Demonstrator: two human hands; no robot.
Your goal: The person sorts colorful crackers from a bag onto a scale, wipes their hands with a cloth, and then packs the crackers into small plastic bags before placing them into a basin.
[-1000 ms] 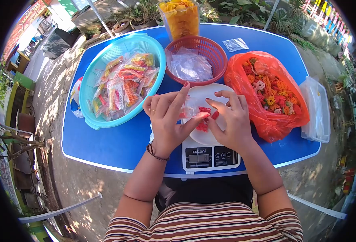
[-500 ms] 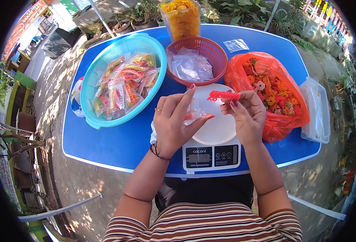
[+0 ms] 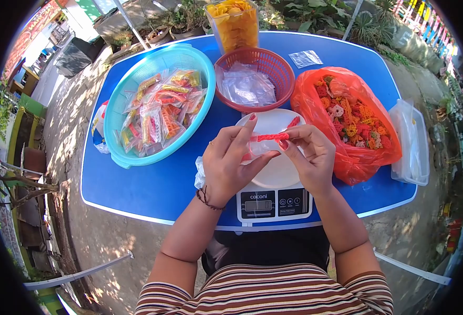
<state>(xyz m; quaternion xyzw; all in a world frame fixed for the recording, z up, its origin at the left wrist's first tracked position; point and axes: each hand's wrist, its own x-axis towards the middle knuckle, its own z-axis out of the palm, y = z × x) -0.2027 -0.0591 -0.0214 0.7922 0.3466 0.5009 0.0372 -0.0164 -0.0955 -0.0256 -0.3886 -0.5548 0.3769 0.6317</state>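
My left hand has its thumb and fingers closed on a small clear plastic bag, and something red shows inside it near the palm. My right hand pinches a red crocheted-looking strip by its right end. The strip's left end overlaps the mouth of the bag, between the fingers of my left hand. Both hands are above the white round plate of a digital kitchen scale. Another bit of red shows over the plate behind my right fingers.
A turquoise basket of filled packets stands left. Behind the scale is a red basket of clear bags, with a tub of yellow chips beyond. At right are a red plastic bag of colourful lacy pieces and a clear container.
My right hand has moved left and slightly down, bringing the red strip to the bag. My left hand stays nearly in place with the bag.
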